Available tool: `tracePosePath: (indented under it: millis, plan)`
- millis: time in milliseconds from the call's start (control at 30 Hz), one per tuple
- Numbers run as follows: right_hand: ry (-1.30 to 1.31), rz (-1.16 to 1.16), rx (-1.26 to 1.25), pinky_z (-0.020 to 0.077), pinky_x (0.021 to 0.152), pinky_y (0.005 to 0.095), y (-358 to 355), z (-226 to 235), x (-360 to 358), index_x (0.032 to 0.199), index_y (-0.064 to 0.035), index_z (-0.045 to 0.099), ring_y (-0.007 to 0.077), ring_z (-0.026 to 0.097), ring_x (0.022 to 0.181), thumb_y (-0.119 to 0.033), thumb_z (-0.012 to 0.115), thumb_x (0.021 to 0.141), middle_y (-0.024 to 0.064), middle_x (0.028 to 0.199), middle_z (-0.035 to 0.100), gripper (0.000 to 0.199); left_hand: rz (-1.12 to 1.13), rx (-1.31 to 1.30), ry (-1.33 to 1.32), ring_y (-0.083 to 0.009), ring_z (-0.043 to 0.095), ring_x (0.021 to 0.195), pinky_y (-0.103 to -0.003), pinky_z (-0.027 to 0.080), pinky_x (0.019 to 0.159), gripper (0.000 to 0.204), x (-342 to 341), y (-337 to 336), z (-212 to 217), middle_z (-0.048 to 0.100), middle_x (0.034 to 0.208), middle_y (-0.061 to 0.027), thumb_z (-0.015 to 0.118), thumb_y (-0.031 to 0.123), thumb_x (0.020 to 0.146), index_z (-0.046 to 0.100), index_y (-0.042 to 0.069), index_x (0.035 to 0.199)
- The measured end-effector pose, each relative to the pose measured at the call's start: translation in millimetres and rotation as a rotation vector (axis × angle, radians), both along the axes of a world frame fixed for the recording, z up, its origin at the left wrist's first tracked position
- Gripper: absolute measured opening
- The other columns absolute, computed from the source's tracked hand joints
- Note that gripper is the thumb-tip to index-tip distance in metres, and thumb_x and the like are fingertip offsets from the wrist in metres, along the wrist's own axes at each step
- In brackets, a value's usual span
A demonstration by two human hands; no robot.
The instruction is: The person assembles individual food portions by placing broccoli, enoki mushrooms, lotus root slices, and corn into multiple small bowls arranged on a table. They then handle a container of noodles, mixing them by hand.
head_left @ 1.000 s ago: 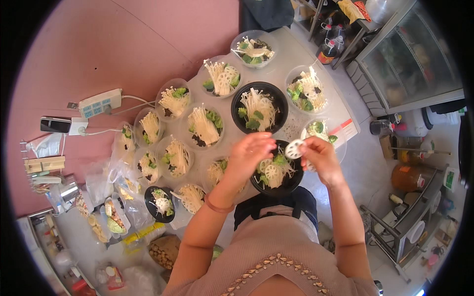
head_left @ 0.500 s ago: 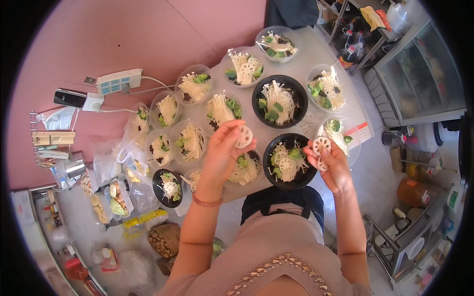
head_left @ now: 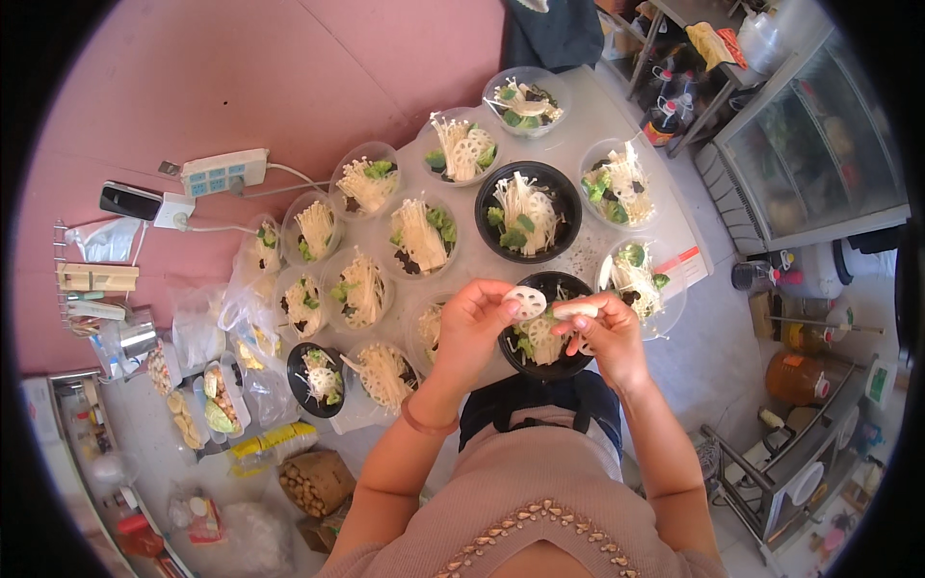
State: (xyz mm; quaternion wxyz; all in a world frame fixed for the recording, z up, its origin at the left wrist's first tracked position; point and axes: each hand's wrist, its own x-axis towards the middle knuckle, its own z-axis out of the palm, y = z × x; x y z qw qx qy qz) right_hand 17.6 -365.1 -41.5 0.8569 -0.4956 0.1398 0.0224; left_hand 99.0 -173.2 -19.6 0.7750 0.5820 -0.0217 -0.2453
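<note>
My left hand (head_left: pixel 467 332) pinches a round lotus root slice (head_left: pixel 527 302) full of holes, its flat face turned up. Close beside it, my right hand (head_left: pixel 617 342) is closed on lotus root slices (head_left: pixel 576 310), one seen nearly edge-on and another partly hidden by the fingers. Both hands hover over the nearer black bowl (head_left: pixel 515 364), which holds enoki mushrooms and broccoli and is partly covered by them. Beyond it, a second black bowl (head_left: pixel 528 252) contains enoki, broccoli and pale slices. To the right is a clear bowl (head_left: pixel 665 328) of enoki and broccoli.
Several clear bowls with enoki, broccoli and dark fungus crowd the table (head_left: pixel 588 96). A small black bowl (head_left: pixel 301 400) sits at the left edge. A power strip (head_left: pixel 226 171) and phone (head_left: pixel 131 200) are by the pink wall. A glass-door fridge (head_left: pixel 809 144) stands right.
My hands have come together over the nearer black bowl, the left moving right and the right moving left. Each still holds lotus root. The whole view has shifted slightly.
</note>
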Motion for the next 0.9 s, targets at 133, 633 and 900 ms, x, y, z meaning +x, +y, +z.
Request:
tracePosePath:
  millis: [133, 633, 900]
  plan:
    - [-0.132, -0.01, -0.011, 0.0584, 0.062, 0.0293, -1.7, 3.0, -3.8, 0.106, 0.0009, 0.059, 0.0263, 0.07, 0.092, 0.002, 0.059, 0.092, 0.0161, 0.106, 0.066, 0.014, -0.025, 0.035, -0.053, -0.0122, 0.064, 0.09, -0.026, 0.053, 0.082, 0.014, -4.0, -5.3, 0.7, 0.067, 0.1, -0.008, 0.061, 0.003, 0.093, 0.058, -0.003, 0.105]
    - [-0.008, -0.053, -0.221, 0.0474, 0.056, 0.0208, -2.8, 22.1, 4.0, 0.112, -0.0035, 0.062, 0.012, 0.06, 0.073, 0.001, 0.071, 0.083, 0.0054, 0.085, 0.063, 0.03, -0.094, 0.066, -0.14, -0.0133, 0.065, 0.092, -0.026, 0.054, 0.082, 0.015, -10.6, -27.3, 11.4, 0.069, 0.101, -0.011, 0.062, -0.004, 0.09, 0.06, -0.004, 0.104]
    - [-0.319, -0.28, -1.07, 0.0526, 0.059, 0.0324, 2.0, 20.7, 19.2, 0.097, -0.0047, 0.067, 0.0247, 0.065, 0.071, 0.003, 0.072, 0.079, 0.0089, 0.086, 0.064, 0.021, -0.011, 0.038, -0.104, -0.0142, 0.066, 0.092, -0.027, 0.055, 0.082, 0.018, -7.6, -54.7, -10.8, 0.069, 0.102, -0.0105, 0.063, -0.003, 0.09, 0.062, -0.005, 0.108]
